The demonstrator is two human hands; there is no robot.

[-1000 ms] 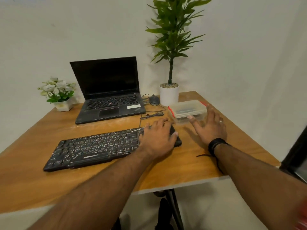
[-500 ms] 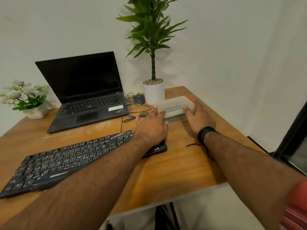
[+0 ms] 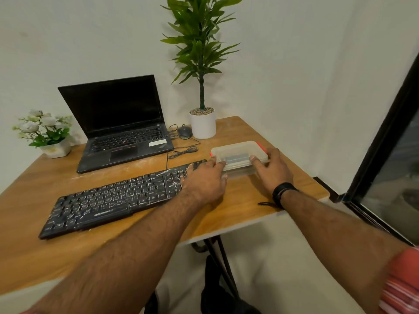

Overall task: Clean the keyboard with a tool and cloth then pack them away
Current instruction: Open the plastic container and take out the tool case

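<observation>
A black keyboard (image 3: 118,200) lies slantwise across the wooden desk (image 3: 238,207), dusty on its keys. To its right stands a clear plastic box (image 3: 238,150) with a lid and red clips; something grey shows dimly through the lid. My left hand (image 3: 205,180) reaches over the keyboard's right end and grips the box's left near corner, thumb on the lid. My right hand (image 3: 271,169) grips the box's right near side, thumb on the lid, fingers round its edge. No tool or cloth is visible outside the box.
An open black laptop (image 3: 120,125) sits behind the keyboard. A mouse (image 3: 184,132) and coiled cable (image 3: 183,151) lie beside a tall plant in a white pot (image 3: 202,124). A small flower pot (image 3: 48,137) stands at far left. A dark window frame (image 3: 383,141) runs along the right.
My left hand left the keyboard's right end and went to the box. My right hand closed in from beside the box. Both now hold its near side.
</observation>
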